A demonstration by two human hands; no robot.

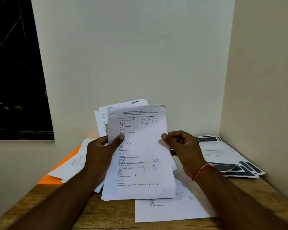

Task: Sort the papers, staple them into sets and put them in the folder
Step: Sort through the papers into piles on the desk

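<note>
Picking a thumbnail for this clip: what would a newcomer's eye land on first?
First, the printed sheet held up at centre, the left hand gripping its left edge and the right hand pinching its right edge. Next, the orange folder poking out under loose papers at the left of the table, and the dark-banded prints fanned in the right corner.

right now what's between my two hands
In the head view, a printed sheet spans the gap; the left hand and right hand each pinch an edge.
</note>
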